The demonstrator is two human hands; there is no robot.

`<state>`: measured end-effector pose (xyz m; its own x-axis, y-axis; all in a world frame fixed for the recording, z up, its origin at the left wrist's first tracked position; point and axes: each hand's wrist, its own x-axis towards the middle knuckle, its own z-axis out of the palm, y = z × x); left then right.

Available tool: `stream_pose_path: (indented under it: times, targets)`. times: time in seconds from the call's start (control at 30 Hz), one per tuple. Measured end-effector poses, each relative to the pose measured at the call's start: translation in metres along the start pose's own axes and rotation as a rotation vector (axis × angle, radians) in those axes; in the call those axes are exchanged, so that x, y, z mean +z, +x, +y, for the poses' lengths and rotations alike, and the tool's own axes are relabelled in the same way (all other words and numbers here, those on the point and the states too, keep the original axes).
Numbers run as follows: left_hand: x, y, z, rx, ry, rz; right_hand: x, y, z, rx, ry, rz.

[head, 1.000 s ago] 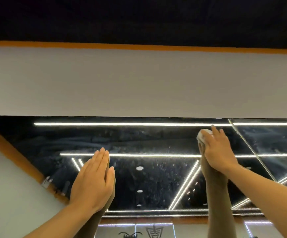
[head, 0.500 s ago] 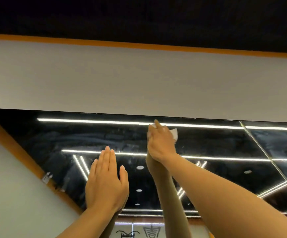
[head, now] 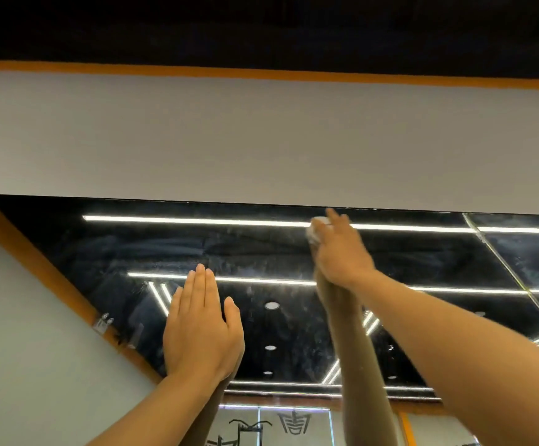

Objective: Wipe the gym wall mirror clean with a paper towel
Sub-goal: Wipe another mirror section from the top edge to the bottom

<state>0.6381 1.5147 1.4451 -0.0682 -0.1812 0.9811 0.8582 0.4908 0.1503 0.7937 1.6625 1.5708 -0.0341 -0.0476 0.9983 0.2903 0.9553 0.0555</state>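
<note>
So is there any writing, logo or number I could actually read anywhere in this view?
None that reads.
Dark emblem-like marks reflected at the bottom of the mirror: shapes only, cut off, not legible.
Paper towel under the right hand: no print visible.

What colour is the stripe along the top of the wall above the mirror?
Orange: the stripe runs between grey wall and black ceiling, clearest in the head view.

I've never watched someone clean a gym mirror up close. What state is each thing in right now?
mirror: smeared and streaky, with cloudy patches across the glass.
paper towel: wadded up, pressed to the glass near the mirror's top edge.
right hand: holds the paper towel against the glass.
left hand: flat, fingers straight and together, resting on the mirror lower down.
</note>
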Motion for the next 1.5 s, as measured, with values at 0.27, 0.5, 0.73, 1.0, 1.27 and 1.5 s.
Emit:
stream_pose_path:
  times: [0.27, 0.5, 0.73, 1.0, 1.27, 1.5]
  targets:
    - [0.003, 0.001, -0.001, 0.018, -0.009, 0.016, -0.011, -0.018, 0.032, 0.274, -0.041, 0.153]
    - [0.006, 0.002, -0.004, 0.025, -0.014, 0.045, 0.043, -0.076, -0.087, -0.276, 0.112, -0.034]
    - [0.006, 0.003, -0.008, 0.048, -0.025, 0.039, 0.019, -0.085, -0.046, -0.321, 0.045, -0.175]
    - [0.008, 0.002, -0.008, 0.034, -0.011, 0.042, -0.04, -0.087, 0.095, 0.153, -0.025, 0.007]
    - [0.002, 0.0, -0.001, 0.026, -0.011, -0.012, -0.035, -0.089, 0.092, 0.315, -0.031, 0.072]
    - [-0.003, -0.002, 0.0, 0.026, 0.03, -0.043, 0.017, -0.089, -0.037, -0.149, 0.092, -0.06]
